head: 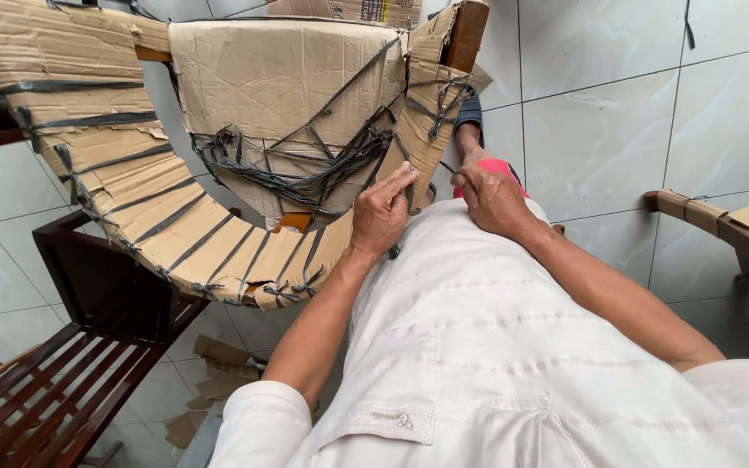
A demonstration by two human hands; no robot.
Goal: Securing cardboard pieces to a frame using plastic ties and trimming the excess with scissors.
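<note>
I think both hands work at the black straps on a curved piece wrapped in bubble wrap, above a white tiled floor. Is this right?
Not quite. The head view shows the curved piece wrapped in brown cardboard, not bubble wrap. The rest holds: the left hand and right hand are at the black straps, above the white tiled floor.

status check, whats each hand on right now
Left hand pinching dark strapping at the edge of the cardboard-wrapped chair. Right hand close beside it, grip unclear. Nothing blocking the hands.
</note>
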